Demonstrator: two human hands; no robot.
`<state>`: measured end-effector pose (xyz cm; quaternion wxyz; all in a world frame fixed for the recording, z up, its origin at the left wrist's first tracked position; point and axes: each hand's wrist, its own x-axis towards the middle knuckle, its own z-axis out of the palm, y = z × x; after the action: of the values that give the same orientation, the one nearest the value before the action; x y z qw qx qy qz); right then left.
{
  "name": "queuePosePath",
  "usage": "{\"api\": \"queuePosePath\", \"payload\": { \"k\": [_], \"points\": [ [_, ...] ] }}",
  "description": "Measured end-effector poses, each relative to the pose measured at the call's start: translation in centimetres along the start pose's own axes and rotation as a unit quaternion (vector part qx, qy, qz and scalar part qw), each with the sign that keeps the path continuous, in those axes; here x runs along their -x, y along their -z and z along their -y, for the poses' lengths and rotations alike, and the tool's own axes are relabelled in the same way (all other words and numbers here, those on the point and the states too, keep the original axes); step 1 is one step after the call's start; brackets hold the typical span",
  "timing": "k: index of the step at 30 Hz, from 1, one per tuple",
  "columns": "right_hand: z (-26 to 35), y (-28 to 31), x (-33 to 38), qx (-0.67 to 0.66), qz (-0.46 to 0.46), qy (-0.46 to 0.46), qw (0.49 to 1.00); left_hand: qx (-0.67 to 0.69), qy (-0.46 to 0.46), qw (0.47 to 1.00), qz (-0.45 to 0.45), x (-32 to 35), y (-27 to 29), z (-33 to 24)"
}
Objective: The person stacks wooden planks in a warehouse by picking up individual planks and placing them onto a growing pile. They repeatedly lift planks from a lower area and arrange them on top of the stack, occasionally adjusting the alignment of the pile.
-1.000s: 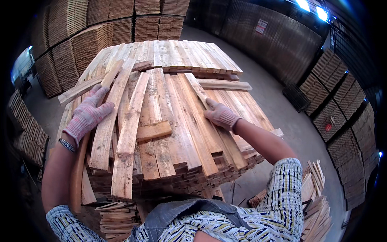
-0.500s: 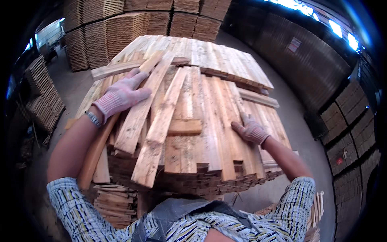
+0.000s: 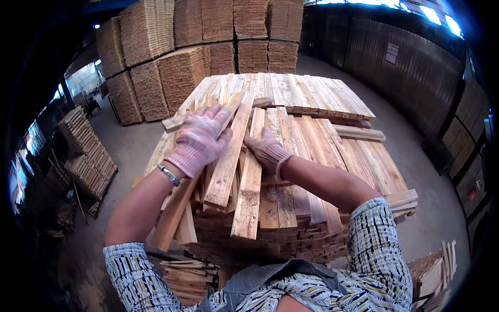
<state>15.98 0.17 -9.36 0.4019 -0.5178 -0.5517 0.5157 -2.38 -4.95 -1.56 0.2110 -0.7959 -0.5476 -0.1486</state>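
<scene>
My left hand, in a pale pink-striped knitted glove, lies open with stretched fingers over loose wooden boards at the left of a wide stack. Its thumb rests against a long rough board. My right hand, in a similar glove, reaches in at the middle, thumb apart from the fingers. That thumb touches the edge of another loose board, which slants toward me and juts over the front edge. Some of the right fingers are hidden. Under both hands is a layer of boards laid side by side.
A raised row of boards covers the stack's far side, with a board end sticking out at right. Tall lumber stacks stand behind, a leaning stack at left. More wood pieces lie low in front. A corrugated wall runs along the right.
My right hand has moved left from the right-hand boards to the loose slanting board. My left hand remains on the loose boards. The whole view has shifted, so the stack appears farther right and lower.
</scene>
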Motion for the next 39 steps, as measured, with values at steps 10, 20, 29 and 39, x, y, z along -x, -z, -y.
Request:
{"api": "queuePosePath", "payload": {
  "k": [10, 20, 29, 39],
  "points": [
    [-1.0, -0.4, -1.3, -0.091, 0.028, -0.038, 0.995, 0.050, 0.159, 0.951, 0.261, -4.3, 0.6, 6.1],
    [-1.3, -0.4, -6.1, 0.411, 0.048, 0.045, 0.909, 0.455, 0.212, 0.807, 0.310, 0.8, 4.2, 0.2],
    [-0.3, 1.5, -5.0, 0.307, 0.111, 0.202, 0.923, 0.279, 0.167, 0.885, 0.332, -1.3, 6.3, -1.6],
    [3.7, 0.1, -4.8, 0.147, 0.089, -0.042, 0.984, 0.510, 0.284, 0.799, 0.140, -1.0, 4.9, 2.0]
  ]
}}
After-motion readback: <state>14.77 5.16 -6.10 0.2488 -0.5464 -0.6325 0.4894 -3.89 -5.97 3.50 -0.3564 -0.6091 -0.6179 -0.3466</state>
